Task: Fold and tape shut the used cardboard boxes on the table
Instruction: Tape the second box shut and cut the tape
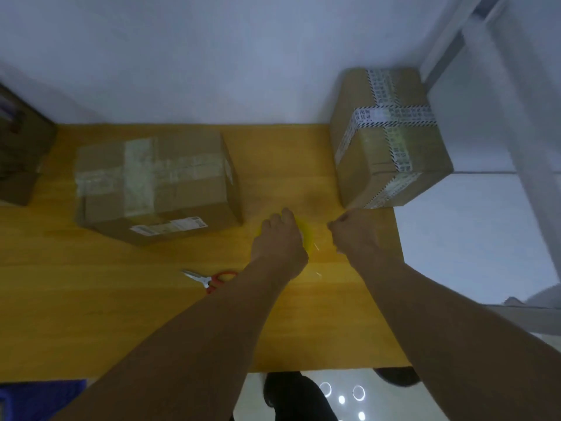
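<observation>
Below desk's near edge: glossy floor [343, 381] w/ round light reflections; dark shape [291, 396], too dim to ID; blue item [42, 396] bottom left, cropped.
Desk [91, 314]: yellow-orange wood, far edge against the wall.
Forearms: both bare, reaching fwd over desk from bottom of view.
Scissors [212, 279]: red handles, blades pointing left, flat on desk, just left of left forearm.
Left grip [280, 238]: palm down, fingers curled round yellow tape roll [307, 235], centre-right of desk; can't tell if roll touches desk.
Right grip [355, 235]: just right of roll, fingers curled in; blurred, can't tell if it pinches anything.
Mid box [158, 183]: on desk, left of both grips & further back; flaps down, clear tape crossed on top, white label on near side.
Right box [385, 141]: at desk's far right end, just beyond right grip; closed, white printed tape w/ dark edging crossed over top & down sides.
Dark box [21, 147]: far left of desk, cropped by frame, well apart from grips.
Wall [212, 56]: plain white behind desk; pale frame [473, 34] at top right.
</observation>
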